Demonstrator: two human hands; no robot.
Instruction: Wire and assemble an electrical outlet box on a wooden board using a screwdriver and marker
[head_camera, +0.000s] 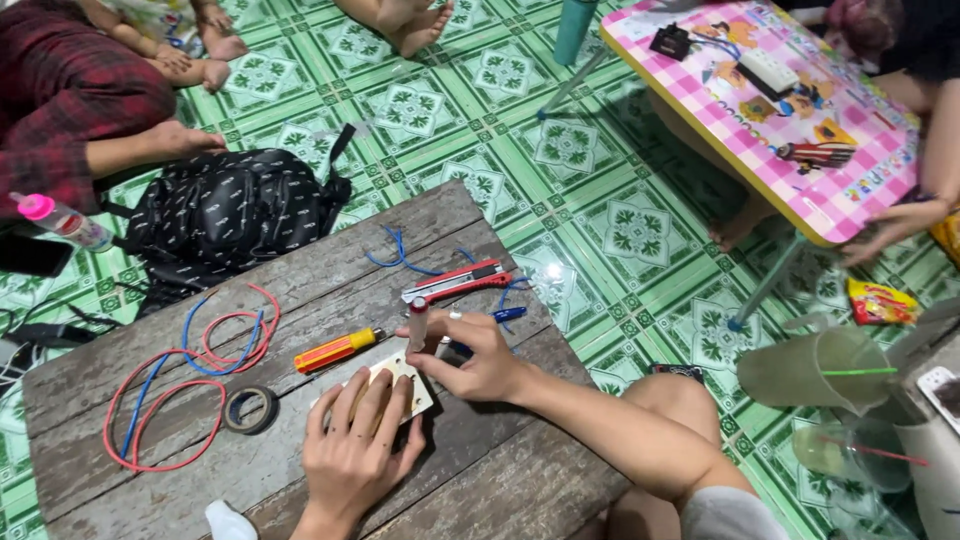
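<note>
My left hand (355, 450) lies flat, fingers spread, on a small cream plate-like part (418, 392) on the worn wooden board (520, 480). My right hand (470, 355) grips a thin upright tool with a red and white handle (417, 322) and holds it against the plate's far edge. An orange and yellow screwdriver (336, 350) lies just left of that hand. A red utility knife (460, 282) and a blue pen (508, 314) lie behind it.
Coiled red and blue wires (185, 385) and a roll of black tape (250, 409) sit at the board's left. A black bag (225, 210) lies behind. A pink folding table (850, 195), plastic cups (815, 370), and other people's legs surround the board on the green tiled floor.
</note>
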